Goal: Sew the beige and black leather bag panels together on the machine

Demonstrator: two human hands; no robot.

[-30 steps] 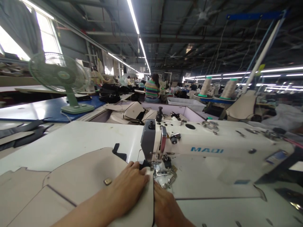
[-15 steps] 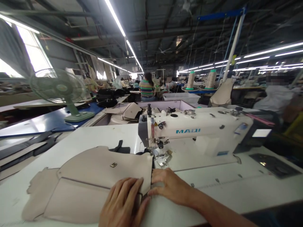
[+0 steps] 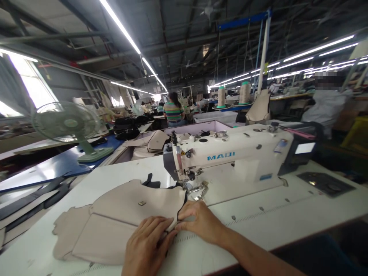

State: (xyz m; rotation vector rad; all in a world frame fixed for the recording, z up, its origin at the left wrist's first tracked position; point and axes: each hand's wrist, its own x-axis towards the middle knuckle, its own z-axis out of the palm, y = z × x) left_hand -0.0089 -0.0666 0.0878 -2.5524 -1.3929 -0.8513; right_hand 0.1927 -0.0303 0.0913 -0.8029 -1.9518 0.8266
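Observation:
A beige leather-like piece (image 3: 115, 214) with dark edging and a small metal badge (image 3: 142, 203) lies on the white machine table. Its right edge runs up under the needle area of the sewing machine (image 3: 224, 153), marked MAQI. At the near right corner, my left hand (image 3: 149, 239) grips the edge, fingers on top and thumb at the side. My right hand (image 3: 199, 222) pinches the same edge just beside it, below the presser foot. The fingertips of both hands nearly meet, and the edge between them curves. A black strap (image 3: 151, 181) shows behind the piece.
Left of the table are a green fan (image 3: 71, 126) and dark and beige strips (image 3: 34, 207). Behind the machine, a lilac-sided bin (image 3: 201, 127) holds more beige pieces. Thread cones (image 3: 221, 97) stand beyond it. People sit farther back and at right.
The whole view has shifted and tilted. My right hand has come closer to my left, and the piece's edge between them is now more curved. Both hands keep hold.

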